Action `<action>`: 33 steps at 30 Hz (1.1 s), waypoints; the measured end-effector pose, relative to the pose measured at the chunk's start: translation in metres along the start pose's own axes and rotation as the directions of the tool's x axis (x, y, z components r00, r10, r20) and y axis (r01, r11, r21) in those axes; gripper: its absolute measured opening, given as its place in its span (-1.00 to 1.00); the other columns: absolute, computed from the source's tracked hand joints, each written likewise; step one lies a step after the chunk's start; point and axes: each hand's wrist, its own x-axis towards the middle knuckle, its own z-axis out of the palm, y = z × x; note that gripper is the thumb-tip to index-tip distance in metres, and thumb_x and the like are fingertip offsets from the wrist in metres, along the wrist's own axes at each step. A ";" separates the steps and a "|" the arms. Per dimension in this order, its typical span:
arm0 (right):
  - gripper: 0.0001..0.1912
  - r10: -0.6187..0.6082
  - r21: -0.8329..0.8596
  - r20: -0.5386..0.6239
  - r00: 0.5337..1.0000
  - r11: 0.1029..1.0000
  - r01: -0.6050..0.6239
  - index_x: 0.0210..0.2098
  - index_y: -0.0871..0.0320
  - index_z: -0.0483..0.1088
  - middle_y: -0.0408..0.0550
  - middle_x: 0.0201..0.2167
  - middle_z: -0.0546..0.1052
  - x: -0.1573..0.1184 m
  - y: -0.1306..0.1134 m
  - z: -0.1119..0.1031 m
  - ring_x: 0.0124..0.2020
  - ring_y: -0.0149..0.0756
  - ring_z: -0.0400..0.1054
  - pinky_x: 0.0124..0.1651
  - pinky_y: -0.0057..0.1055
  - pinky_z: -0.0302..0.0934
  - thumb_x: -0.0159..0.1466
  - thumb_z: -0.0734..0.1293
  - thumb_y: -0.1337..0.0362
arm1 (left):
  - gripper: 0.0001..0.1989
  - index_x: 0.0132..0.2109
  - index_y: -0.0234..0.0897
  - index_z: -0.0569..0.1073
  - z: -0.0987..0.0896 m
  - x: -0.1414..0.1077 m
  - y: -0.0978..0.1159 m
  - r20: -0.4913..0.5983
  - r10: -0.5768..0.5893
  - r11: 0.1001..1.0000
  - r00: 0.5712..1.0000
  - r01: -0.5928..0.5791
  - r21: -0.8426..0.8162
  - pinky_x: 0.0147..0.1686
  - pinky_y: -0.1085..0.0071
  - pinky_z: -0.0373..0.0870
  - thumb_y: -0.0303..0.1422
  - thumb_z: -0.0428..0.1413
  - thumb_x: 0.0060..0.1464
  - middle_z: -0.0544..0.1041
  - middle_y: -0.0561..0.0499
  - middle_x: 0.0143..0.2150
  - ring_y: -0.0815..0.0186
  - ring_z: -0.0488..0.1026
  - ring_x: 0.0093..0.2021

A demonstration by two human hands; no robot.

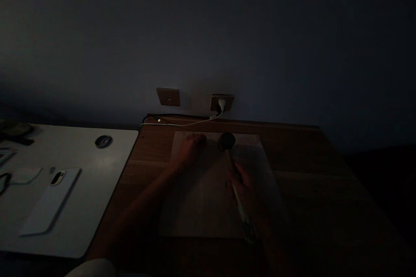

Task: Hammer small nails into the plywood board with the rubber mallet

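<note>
In dim light, a pale flat board (pixel 198 212) lies on the brown wooden table. My right hand (pixel 242 181) is wrapped round the handle of a mallet (pixel 226 142). Its dark round head is over the far part of the board, and the handle runs back toward me. Near the board's far left part rests my left hand (pixel 191 145), its fingers curled in; whatever they may hold is hidden. A tiny speck shows on the board between that hand and the mallet head, too small to name.
A white table (pixel 94 199) adjoins at left, with a phone (pixel 50 203) and a roll of tape (pixel 103 141) on it. A white plug (pixel 222 104) sits in the wall socket, its cable (pixel 185 124) trailing along the wooden table's (pixel 312 160) back edge.
</note>
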 end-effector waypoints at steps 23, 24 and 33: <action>-0.29 -0.135 -0.097 0.103 0.986 0.985 0.145 0.24 0.23 0.27 -0.38 -0.71 0.26 0.018 0.003 0.030 -0.75 -0.44 0.11 -0.75 -0.56 0.06 0.28 0.30 -0.12 | -0.63 0.15 -0.30 0.38 0.008 -0.005 -0.002 0.034 -0.054 0.998 0.998 0.054 -0.021 -0.04 0.26 0.46 -0.52 0.08 0.20 0.61 -0.17 -0.03 0.12 0.55 -0.06; -0.29 -0.135 -0.098 0.099 0.986 0.985 0.145 0.24 0.24 0.27 -0.38 -0.71 0.26 0.018 0.003 0.030 -0.75 -0.44 0.11 -0.75 -0.56 0.06 0.28 0.29 -0.12 | -0.64 0.14 -0.31 0.39 0.008 -0.005 -0.001 0.039 -0.059 0.998 0.998 0.060 -0.022 -0.05 0.26 0.46 -0.52 0.07 0.20 0.61 -0.17 -0.04 0.12 0.56 -0.07; -0.16 -0.103 -0.142 0.096 0.990 0.983 0.116 0.39 0.30 0.14 -0.38 -0.73 0.26 0.021 0.012 0.031 -0.76 -0.43 0.14 -0.74 -0.55 0.07 0.29 0.29 -0.09 | -0.54 0.19 -0.30 0.37 0.004 -0.006 -0.001 0.023 -0.085 0.992 0.996 0.086 -0.092 -0.18 0.35 0.45 -0.58 0.04 0.14 0.63 -0.11 -0.18 0.19 0.56 -0.22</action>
